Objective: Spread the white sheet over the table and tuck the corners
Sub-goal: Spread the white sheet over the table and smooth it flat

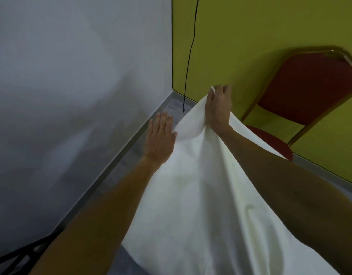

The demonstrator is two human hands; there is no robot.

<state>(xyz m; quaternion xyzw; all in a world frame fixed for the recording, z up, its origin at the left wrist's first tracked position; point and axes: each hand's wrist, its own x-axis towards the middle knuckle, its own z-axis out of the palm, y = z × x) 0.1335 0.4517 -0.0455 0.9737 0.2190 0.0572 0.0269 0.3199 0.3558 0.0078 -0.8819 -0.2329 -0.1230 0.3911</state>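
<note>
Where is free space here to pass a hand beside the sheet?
Bare floor strip between grey wall and white sheet, where the open left hand is. Crowded right: right hand gripping the sheet, red chair behind.

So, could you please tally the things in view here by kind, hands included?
Hands: 2 (left, right)
White sheet: 1
Red chair: 1
Black cord: 1
Total: 5
</note>
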